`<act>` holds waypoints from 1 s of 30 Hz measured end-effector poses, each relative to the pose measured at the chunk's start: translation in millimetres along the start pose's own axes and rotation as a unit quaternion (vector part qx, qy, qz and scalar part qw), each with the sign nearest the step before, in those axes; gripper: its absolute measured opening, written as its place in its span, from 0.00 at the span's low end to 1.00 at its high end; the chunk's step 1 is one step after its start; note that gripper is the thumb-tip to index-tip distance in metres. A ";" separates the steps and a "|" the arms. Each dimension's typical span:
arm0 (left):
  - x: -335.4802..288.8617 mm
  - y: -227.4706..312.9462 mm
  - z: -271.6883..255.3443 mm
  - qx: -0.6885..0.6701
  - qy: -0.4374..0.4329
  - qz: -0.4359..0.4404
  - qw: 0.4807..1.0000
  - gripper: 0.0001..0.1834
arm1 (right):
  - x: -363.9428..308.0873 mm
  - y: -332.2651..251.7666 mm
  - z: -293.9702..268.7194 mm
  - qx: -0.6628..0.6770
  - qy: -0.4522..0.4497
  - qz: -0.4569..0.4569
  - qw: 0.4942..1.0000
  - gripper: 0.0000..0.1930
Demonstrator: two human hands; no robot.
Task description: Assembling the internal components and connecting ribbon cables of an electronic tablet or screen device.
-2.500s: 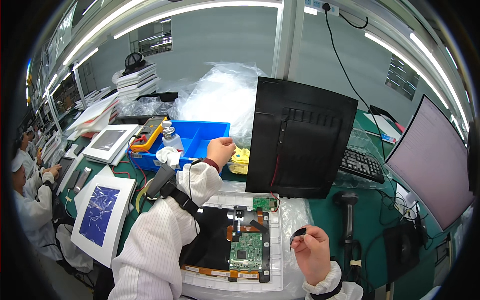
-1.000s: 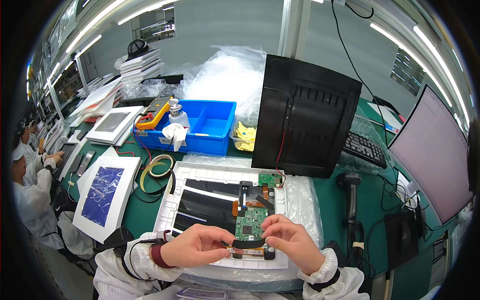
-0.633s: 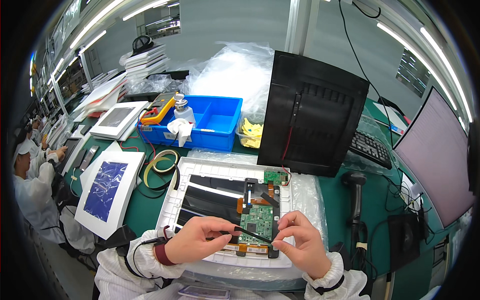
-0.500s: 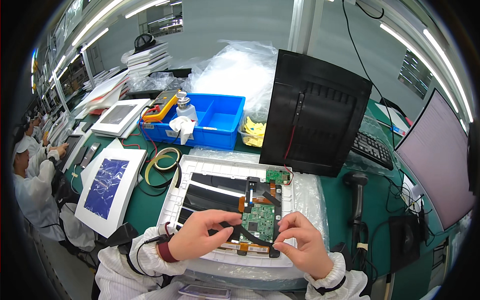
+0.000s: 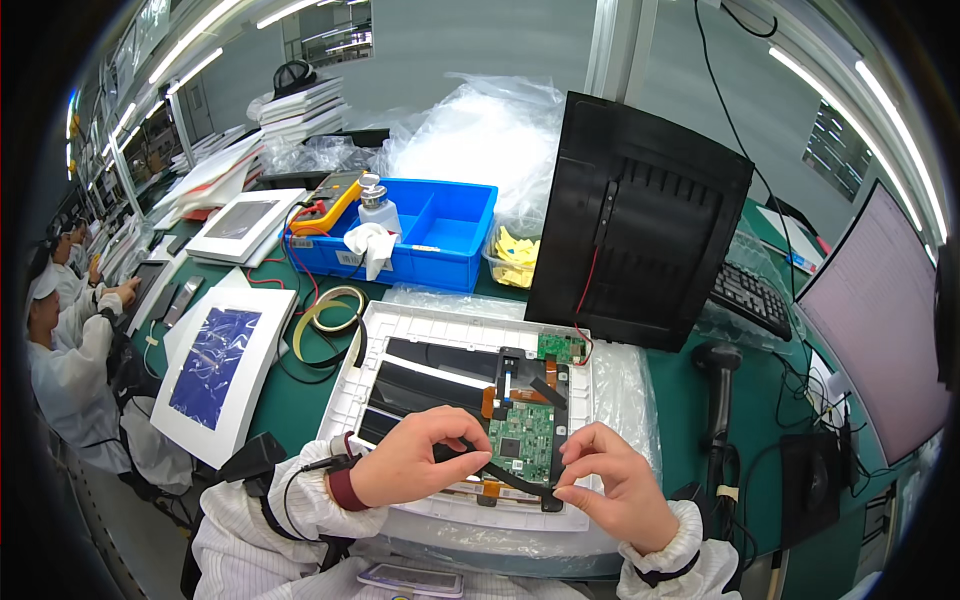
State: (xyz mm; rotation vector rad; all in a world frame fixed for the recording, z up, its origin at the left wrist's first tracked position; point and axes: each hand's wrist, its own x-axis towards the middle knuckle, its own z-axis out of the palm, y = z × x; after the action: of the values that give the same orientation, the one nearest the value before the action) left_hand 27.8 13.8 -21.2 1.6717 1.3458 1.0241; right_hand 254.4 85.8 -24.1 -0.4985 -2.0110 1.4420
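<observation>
A narrow black tape strip (image 5: 520,483) stretches slantwise between my hands, over the lower edge of a green circuit board (image 5: 524,440). My left hand (image 5: 420,458) has thumb and index finger closed about its left end. At the strip's other end, by the lower right corner of the board, the fingertips of my right hand (image 5: 618,492) pinch it. The board sits in an opened white panel housing (image 5: 345,400) with dark panels, orange flat cables and a smaller green board (image 5: 560,347) at the top right. Another short black strip (image 5: 546,392) lies loosely above the main board.
A black cover (image 5: 640,220) stands upright behind the housing. Left lie tape rolls (image 5: 325,318) and a white frame with blue film (image 5: 213,368). Behind is a blue bin (image 5: 450,262) with a bottle and yellow meter. A scanner (image 5: 717,385), keyboard and monitor stand right; co-workers sit far left.
The view has shifted slightly. My left hand has curled its index finger closer to the thumb, and both hands stay at the black strip.
</observation>
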 end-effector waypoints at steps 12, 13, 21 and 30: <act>-2.2 -5.5 12.4 0.175 0.067 0.089 0.978 0.06 | -2.2 15.7 6.1 -0.097 0.061 0.064 0.991 0.05; -2.4 -7.8 14.2 0.174 0.066 0.087 0.979 0.06 | -2.2 19.1 8.8 -0.127 0.071 0.063 0.987 0.05; -4.5 -20.8 25.1 0.248 0.036 0.081 0.965 0.05 | -1.0 34.4 15.3 -0.250 0.091 0.044 0.963 0.05; -4.3 -28.8 29.9 0.249 0.041 0.080 0.964 0.06 | -5.3 36.9 21.5 -0.297 0.088 0.029 0.950 0.06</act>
State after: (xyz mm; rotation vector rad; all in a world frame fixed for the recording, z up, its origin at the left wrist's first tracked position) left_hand 43.4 12.5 -59.9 2.1554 1.6403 0.8991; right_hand 242.3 79.6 -65.0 -0.9062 -2.2769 0.7605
